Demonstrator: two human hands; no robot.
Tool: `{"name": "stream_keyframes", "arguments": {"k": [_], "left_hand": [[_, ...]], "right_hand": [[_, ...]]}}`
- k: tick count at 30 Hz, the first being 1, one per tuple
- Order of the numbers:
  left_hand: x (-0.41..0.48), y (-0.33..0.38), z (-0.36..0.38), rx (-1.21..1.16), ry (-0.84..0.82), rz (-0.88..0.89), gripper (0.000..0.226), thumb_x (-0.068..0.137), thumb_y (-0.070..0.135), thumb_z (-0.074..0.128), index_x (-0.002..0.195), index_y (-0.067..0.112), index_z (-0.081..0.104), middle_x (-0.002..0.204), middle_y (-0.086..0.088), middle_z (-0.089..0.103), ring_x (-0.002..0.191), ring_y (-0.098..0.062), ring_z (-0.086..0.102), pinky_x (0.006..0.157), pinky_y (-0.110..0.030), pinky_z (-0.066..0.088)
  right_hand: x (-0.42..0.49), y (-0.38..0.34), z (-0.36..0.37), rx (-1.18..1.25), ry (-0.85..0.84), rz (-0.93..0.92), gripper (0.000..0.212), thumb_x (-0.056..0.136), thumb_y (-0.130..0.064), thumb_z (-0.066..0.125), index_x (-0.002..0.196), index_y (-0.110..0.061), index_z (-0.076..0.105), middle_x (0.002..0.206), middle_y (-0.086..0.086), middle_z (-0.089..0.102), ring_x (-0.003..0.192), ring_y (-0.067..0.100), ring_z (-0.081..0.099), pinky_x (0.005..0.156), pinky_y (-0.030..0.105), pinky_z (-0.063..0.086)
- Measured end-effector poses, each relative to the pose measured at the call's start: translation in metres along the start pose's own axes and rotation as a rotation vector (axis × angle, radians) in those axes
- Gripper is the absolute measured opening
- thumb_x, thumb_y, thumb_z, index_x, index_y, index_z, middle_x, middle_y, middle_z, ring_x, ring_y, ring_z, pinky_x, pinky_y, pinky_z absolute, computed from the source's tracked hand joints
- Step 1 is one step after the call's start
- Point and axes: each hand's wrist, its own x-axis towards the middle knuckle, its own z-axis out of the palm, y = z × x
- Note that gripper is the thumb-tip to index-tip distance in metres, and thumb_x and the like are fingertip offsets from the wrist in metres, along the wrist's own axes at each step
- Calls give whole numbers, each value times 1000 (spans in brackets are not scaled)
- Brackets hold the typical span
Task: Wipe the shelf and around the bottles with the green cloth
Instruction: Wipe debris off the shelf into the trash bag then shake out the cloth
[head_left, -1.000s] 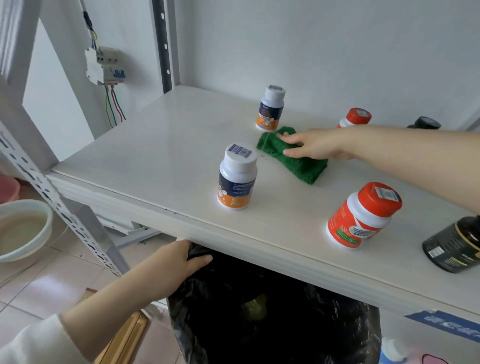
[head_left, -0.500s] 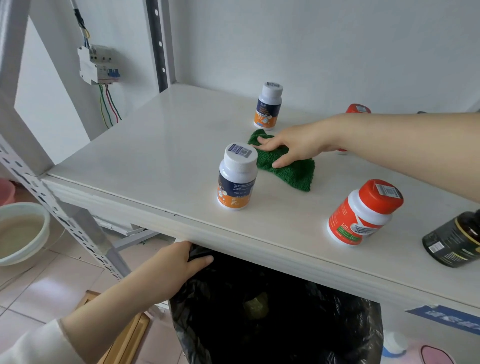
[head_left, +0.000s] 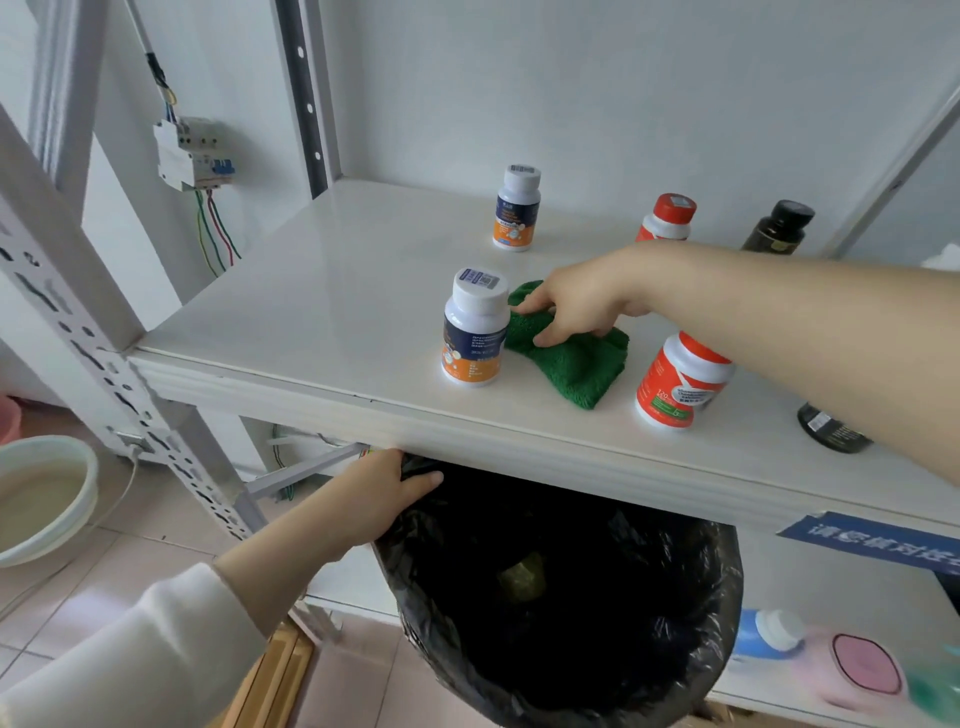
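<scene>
A white circuit breaker (head_left: 195, 153) hangs on the wall, with green, yellow and red wires (head_left: 215, 234) trailing below it. A pale basin (head_left: 85, 514) sits on the tiled floor (head_left: 130, 561). Lower down gapes a black bin bag (head_left: 415, 613), near 1 blue sticker (head_left: 872, 540).

Open shelf (head_left: 311, 312) left of white-capped bottle (head_left: 474, 332)
</scene>
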Motion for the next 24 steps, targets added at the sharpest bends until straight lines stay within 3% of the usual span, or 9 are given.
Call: {"name": "stream_keyframes", "arguments": {"k": [2, 6, 9, 11, 13, 17, 24], "left_hand": [[0, 0, -1, 4, -7, -13, 45, 90, 38, 51, 127, 14, 49, 127, -4, 56, 117, -24, 51, 97, -31, 38], [-2, 2, -1, -51, -27, 0, 43, 91, 35, 52, 128, 14, 48, 127, -4, 56, 116, -24, 51, 98, -32, 38], [-2, 3, -1, -67, -14, 13, 43, 91, 33, 53, 128, 13, 48, 126, -4, 55, 115, -24, 50, 94, -28, 37], [-2, 3, -1, -81, -17, 21, 43, 91, 31, 53, 130, 13, 47, 128, -4, 54, 117, -23, 49, 93, -26, 35], [-2, 4, -1, -84, -28, 16, 43, 91, 31, 52, 130, 13, 47, 129, -5, 54, 118, -23, 49, 93, -26, 34], [-3, 5, -1, -76, -30, 7, 43, 91, 32, 52, 129, 11, 48, 127, -7, 55, 116, -25, 50, 93, -28, 36], [-6, 8, -1, -86, -15, 54, 42, 92, 26, 51, 131, 12, 47, 130, -3, 54, 119, -20, 47, 91, -21, 30]], "right_hand": [[-6, -7, 4, -33, 20, 30, 60, 92, -28, 50, 144, -29, 21, 146, 8, 33, 108, 31, 54, 95, 36, 48], [-15, -17, 12, -114, 66, 64, 59, 94, -29, 45, 146, -21, 19, 126, 14, 45, 75, 29, 55, 72, 31, 51], [-20, -21, 19, -175, 125, 81, 53, 94, -30, 44, 142, -11, 30, 121, 16, 53, 68, 27, 56, 75, 31, 49], [-19, -19, 27, -190, 184, 87, 49, 93, -30, 44, 139, -13, 37, 130, 11, 53, 93, 29, 59, 86, 29, 45], [-16, -15, 36, -118, 239, 112, 49, 91, -32, 45, 138, -20, 39, 136, 7, 49, 116, 30, 51, 93, 33, 41], [-22, -12, 57, -16, 316, 93, 50, 93, -35, 42, 141, -27, 31, 141, 8, 43, 125, 31, 42, 93, 35, 39], [-50, -10, 85, 85, 501, 14, 43, 94, -30, 43, 136, -20, 38, 137, 5, 42, 126, 27, 37, 98, 42, 39]]}}
